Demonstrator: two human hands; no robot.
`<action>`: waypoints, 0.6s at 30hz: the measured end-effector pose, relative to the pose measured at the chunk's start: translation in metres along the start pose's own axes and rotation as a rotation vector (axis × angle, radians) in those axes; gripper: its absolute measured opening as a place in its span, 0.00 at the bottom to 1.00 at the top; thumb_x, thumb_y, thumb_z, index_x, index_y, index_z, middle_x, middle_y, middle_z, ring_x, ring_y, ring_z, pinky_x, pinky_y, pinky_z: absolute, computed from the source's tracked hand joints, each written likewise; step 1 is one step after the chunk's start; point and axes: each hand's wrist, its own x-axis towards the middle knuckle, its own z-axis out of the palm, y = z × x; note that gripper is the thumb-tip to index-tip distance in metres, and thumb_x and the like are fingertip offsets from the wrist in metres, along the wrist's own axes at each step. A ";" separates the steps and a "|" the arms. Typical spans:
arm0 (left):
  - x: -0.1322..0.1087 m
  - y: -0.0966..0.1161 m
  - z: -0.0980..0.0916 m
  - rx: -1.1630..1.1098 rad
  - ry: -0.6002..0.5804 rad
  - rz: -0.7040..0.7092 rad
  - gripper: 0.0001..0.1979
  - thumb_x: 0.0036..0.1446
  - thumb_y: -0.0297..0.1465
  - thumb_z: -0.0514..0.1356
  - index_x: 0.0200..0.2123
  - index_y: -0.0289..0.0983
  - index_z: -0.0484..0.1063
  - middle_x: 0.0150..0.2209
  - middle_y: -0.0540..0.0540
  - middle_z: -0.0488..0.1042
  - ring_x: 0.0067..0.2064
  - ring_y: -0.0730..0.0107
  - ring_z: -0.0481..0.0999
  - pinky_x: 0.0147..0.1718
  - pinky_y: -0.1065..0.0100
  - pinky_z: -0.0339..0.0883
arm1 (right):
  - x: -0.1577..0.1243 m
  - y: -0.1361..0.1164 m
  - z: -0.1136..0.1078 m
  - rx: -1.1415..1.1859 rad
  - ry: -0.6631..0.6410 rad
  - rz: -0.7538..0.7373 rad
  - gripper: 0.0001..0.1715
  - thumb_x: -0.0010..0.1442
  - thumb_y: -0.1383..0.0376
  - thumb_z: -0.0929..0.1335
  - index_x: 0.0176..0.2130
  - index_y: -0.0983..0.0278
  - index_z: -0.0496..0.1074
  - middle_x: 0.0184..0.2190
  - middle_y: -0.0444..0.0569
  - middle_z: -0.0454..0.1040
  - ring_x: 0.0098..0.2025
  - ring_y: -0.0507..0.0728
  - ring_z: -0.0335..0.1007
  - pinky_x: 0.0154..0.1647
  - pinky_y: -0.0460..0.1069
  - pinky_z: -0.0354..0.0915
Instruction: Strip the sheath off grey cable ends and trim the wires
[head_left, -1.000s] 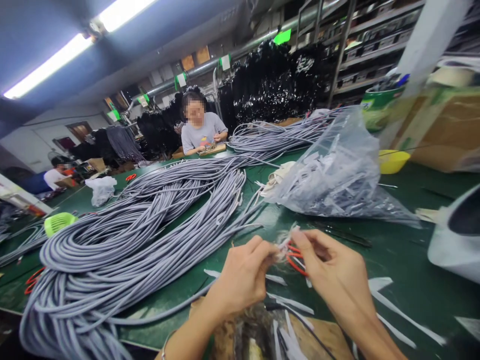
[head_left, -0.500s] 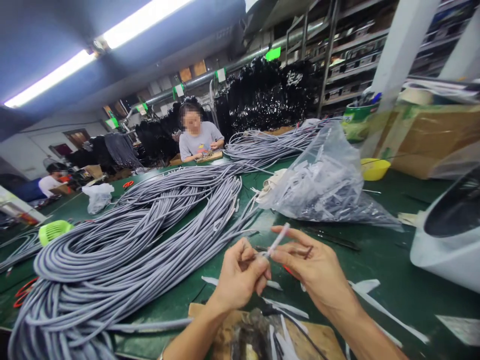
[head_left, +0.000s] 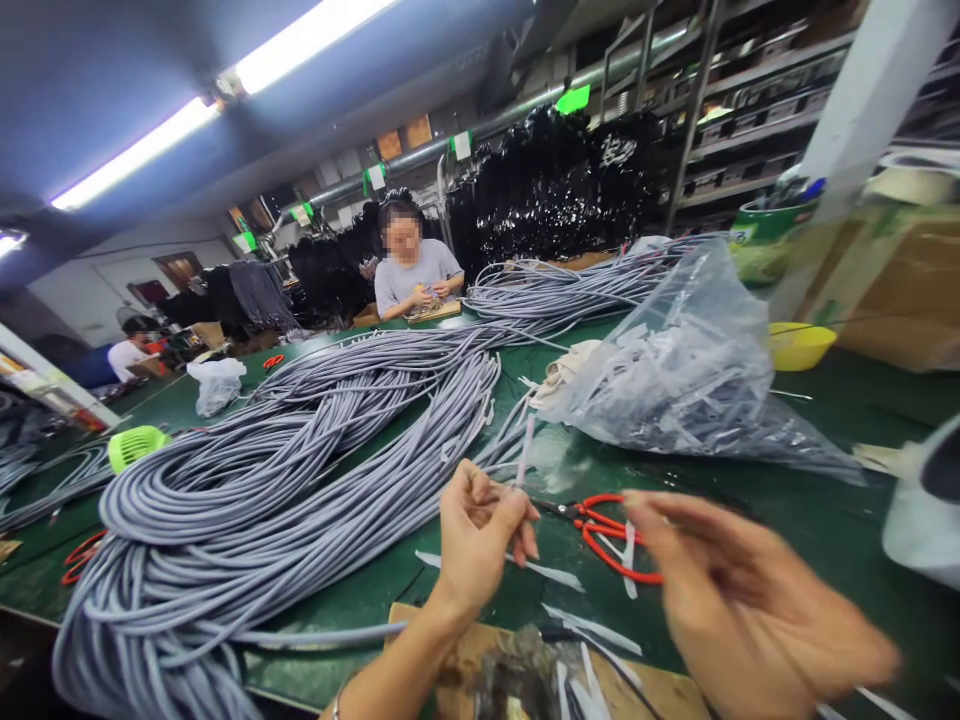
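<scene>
My left hand (head_left: pixel 484 530) is closed in a pinch around a thin whitish strip (head_left: pixel 526 450) that sticks up from between thumb and forefinger. Whether the strip is joined to a cable is hidden by the fingers. My right hand (head_left: pixel 750 590), blurred, is beside the scissors (head_left: pixel 611 535) with red handles; its thumb and forefinger reach the handle end and the fingers are loosely apart. The scissors lie on the green table, blades towards my left hand. White scraps (head_left: pixel 592 625) lie below them.
Bundled grey cables (head_left: pixel 300 480) cover the table's left side. A clear bag (head_left: pixel 667 380) of pale pieces stands behind my hands. A stained wooden board (head_left: pixel 450 670) is at the near edge. Across the table a co-worker (head_left: pixel 416 265) sits; a yellow bowl (head_left: pixel 801 346) is at right.
My right hand has left the whitish strip and moved right and nearer, beside the scissors. My left hand still pinches the strip, which now points more upright. The view has shifted slightly.
</scene>
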 end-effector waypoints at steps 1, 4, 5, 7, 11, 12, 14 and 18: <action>-0.001 -0.001 0.001 0.009 -0.021 0.003 0.26 0.47 0.40 0.65 0.24 0.39 0.46 0.19 0.54 0.72 0.12 0.81 0.66 0.09 0.82 0.56 | -0.003 0.000 0.003 -0.033 -0.069 -0.104 0.06 0.54 0.61 0.68 0.34 0.60 0.74 0.19 0.43 0.73 0.16 0.50 0.65 0.17 0.45 0.62; -0.004 -0.004 0.002 0.048 -0.101 0.001 0.25 0.49 0.43 0.62 0.24 0.40 0.46 0.19 0.55 0.70 0.12 0.80 0.66 0.10 0.79 0.59 | -0.007 -0.001 0.014 -0.053 -0.287 -0.364 0.10 0.59 0.64 0.64 0.38 0.61 0.74 0.21 0.43 0.75 0.16 0.50 0.67 0.18 0.44 0.64; -0.005 -0.004 0.001 0.098 -0.124 0.010 0.24 0.51 0.44 0.60 0.23 0.40 0.46 0.18 0.55 0.68 0.12 0.79 0.65 0.11 0.78 0.59 | -0.006 0.000 0.017 -0.049 -0.338 -0.429 0.11 0.60 0.66 0.63 0.38 0.62 0.74 0.23 0.44 0.76 0.18 0.50 0.69 0.19 0.44 0.65; -0.005 -0.002 -0.003 0.328 -0.144 0.111 0.21 0.56 0.41 0.56 0.21 0.39 0.47 0.17 0.54 0.65 0.14 0.79 0.64 0.13 0.77 0.58 | -0.003 0.001 0.021 -0.051 -0.369 -0.520 0.12 0.60 0.68 0.61 0.35 0.64 0.73 0.25 0.47 0.76 0.22 0.50 0.71 0.23 0.43 0.67; -0.002 0.006 -0.012 0.909 -0.098 0.597 0.21 0.57 0.27 0.54 0.16 0.37 0.46 0.15 0.55 0.51 0.17 0.80 0.52 0.16 0.74 0.48 | -0.001 0.004 0.019 -0.073 -0.371 -0.584 0.11 0.59 0.71 0.61 0.31 0.66 0.73 0.19 0.44 0.70 0.18 0.48 0.65 0.19 0.42 0.62; -0.002 0.008 -0.013 0.970 -0.089 0.679 0.22 0.56 0.25 0.54 0.16 0.37 0.45 0.16 0.56 0.49 0.18 0.79 0.50 0.17 0.73 0.46 | -0.002 0.005 0.018 -0.085 -0.373 -0.583 0.10 0.58 0.71 0.62 0.31 0.66 0.72 0.18 0.43 0.68 0.16 0.47 0.62 0.18 0.42 0.61; 0.000 0.012 -0.016 1.007 -0.064 0.730 0.22 0.56 0.23 0.53 0.16 0.37 0.43 0.17 0.56 0.48 0.19 0.79 0.49 0.17 0.72 0.45 | -0.003 0.005 0.017 -0.101 -0.380 -0.577 0.09 0.58 0.70 0.62 0.30 0.66 0.72 0.16 0.41 0.64 0.15 0.46 0.59 0.17 0.42 0.59; 0.008 0.021 -0.029 0.985 0.118 0.648 0.23 0.55 0.24 0.55 0.16 0.37 0.43 0.17 0.56 0.46 0.19 0.79 0.48 0.18 0.72 0.44 | -0.004 0.005 0.015 -0.093 -0.365 -0.568 0.08 0.56 0.70 0.64 0.27 0.65 0.71 0.15 0.39 0.62 0.15 0.46 0.58 0.17 0.42 0.58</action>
